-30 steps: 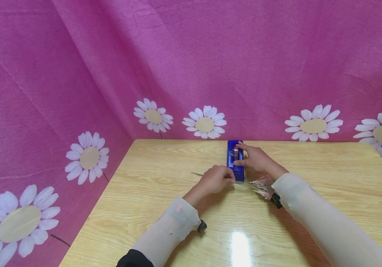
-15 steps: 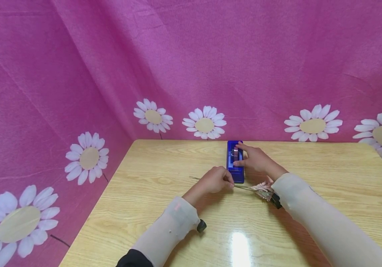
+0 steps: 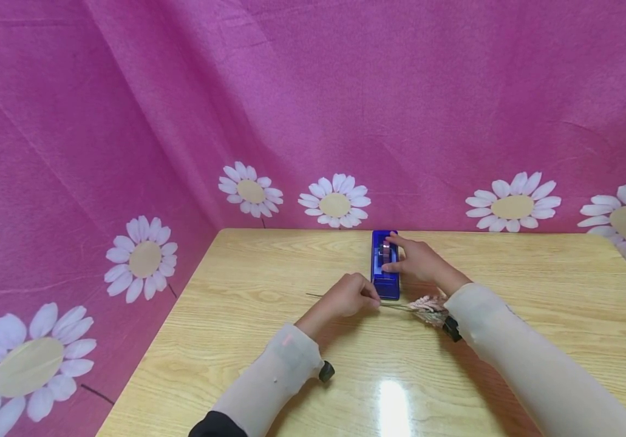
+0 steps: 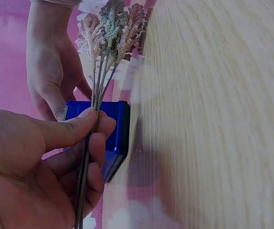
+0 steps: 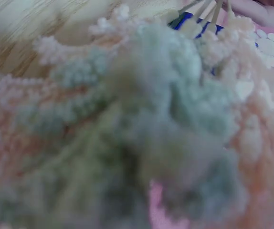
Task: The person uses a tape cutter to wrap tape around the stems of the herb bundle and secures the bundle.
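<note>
A: Pinching the sprig [image 3: 394, 306] stems w/ my left hand [image 3: 352, 295], thumb on top; its long axis runs L–R across the table [image 3: 236, 285], fluffy head pointing right.

B: Right hand [image 3: 419, 262]?

A: Fingers resting straight on the blue box [image 3: 385, 279], just beyond the sprig.

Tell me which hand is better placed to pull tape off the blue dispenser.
The right hand: it already rests on the blue tape dispenser, fingers at the roll. The left hand is busy, pinching the stems of the dried flower sprig just in front of the dispenser.
</note>
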A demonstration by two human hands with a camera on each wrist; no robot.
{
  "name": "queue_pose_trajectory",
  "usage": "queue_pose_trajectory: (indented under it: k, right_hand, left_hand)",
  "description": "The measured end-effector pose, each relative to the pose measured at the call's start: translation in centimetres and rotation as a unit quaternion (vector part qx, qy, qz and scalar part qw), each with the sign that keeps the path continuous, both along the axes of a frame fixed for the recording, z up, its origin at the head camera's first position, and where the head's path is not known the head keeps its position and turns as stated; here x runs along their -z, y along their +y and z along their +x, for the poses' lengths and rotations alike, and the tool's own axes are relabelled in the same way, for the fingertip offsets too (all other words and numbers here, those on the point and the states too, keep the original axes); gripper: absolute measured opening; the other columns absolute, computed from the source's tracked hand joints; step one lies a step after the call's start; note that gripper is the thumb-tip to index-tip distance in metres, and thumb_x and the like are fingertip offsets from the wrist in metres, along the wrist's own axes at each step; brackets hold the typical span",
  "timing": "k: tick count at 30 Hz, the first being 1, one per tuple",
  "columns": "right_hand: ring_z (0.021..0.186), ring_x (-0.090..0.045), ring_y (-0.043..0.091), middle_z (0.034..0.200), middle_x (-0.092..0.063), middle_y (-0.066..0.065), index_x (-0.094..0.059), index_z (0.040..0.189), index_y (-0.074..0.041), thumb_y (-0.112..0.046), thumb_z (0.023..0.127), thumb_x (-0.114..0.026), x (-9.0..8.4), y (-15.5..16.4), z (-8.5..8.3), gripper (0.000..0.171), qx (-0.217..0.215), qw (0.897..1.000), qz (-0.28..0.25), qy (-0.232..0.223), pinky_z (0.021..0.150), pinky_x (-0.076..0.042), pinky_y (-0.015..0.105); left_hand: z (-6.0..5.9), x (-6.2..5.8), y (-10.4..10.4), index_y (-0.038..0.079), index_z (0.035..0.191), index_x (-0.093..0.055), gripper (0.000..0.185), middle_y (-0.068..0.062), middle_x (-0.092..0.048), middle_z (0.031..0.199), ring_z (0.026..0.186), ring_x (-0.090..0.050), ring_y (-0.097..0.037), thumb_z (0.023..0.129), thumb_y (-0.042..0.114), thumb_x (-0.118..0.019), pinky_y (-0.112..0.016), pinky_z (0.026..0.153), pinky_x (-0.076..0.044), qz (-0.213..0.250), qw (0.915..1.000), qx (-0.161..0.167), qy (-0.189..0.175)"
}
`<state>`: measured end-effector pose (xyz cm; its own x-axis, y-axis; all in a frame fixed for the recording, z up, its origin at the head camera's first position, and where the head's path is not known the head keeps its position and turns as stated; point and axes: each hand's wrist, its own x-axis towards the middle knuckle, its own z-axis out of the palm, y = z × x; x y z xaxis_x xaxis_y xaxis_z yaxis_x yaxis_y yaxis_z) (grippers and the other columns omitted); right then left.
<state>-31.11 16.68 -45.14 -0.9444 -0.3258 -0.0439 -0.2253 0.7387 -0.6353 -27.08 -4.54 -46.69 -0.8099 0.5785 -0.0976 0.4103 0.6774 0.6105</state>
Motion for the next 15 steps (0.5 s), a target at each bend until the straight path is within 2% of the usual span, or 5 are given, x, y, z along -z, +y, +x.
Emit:
queue_pose_trajectory:
  k: [10,15]
  right_hand:
    - [0.135,-0.047,0.054,0.16,-0.03,0.032,-0.033,0.159,0.001,-0.027,0.096,-0.076,0.0,0.0,0.1,0.081,0.001,1.0,-0.01,-0.006,0.112,-0.037,0.064]
    - [0.135,-0.047,0.054,0.162,-0.027,0.031,-0.032,0.159,0.001,-0.027,0.096,-0.075,-0.1,0.0,0.2,0.081,-0.001,1.0,-0.011,-0.009,0.112,-0.036,0.064]
  left_hand:
    - [0.8,0.3,-2.3,0.012,0.091,-0.083,0.006,0.006,-0.078,0.089,0.084,-0.063,-0.003,0.093,0.011,-0.077,-0.022,0.083,-0.052,0.019,0.9992,-0.023,-0.025]
    - [1.3,0.4,-3.7,0.009,0.09,-0.081,0.008,0.003,-0.075,0.079,0.071,-0.063,-0.005,0.094,0.007,-0.074,-0.021,0.073,-0.05,0.025,0.9978,-0.033,-0.052]
